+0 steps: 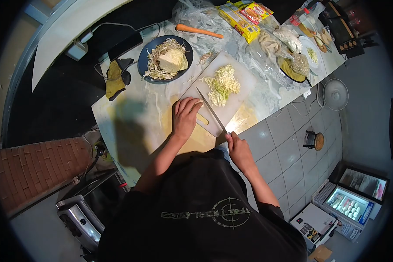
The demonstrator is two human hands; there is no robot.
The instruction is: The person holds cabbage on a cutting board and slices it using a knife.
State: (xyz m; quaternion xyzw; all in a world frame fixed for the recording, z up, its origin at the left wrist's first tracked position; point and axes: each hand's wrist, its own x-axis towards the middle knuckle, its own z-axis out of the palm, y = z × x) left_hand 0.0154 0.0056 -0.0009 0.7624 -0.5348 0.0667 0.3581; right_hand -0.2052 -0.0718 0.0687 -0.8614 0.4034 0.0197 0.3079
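Note:
My right hand point(240, 150) grips the handle of a knife point(211, 108), whose blade points away from me across the white cutting board point(248, 83). My left hand point(186, 117) rests at the board's left edge with curled fingers, just left of the blade. Something small and pale shows at its fingertips, too covered to name. Beyond the blade lies a heap of finely chopped cabbage point(222, 84), pale yellow to light green. Behind my left hand, a dark plate point(188, 49) carries bean sprouts point(154, 70) and a cabbage chunk point(173, 61).
A carrot point(199, 31) lies at the back on clear plastic, near yellow food packets point(240, 22). Filled plastic bags point(288, 39) and a white plate point(317, 63) are at the right. A dark and yellow cloth point(115, 83) sits left. On the tiled floor stands a stool point(315, 140).

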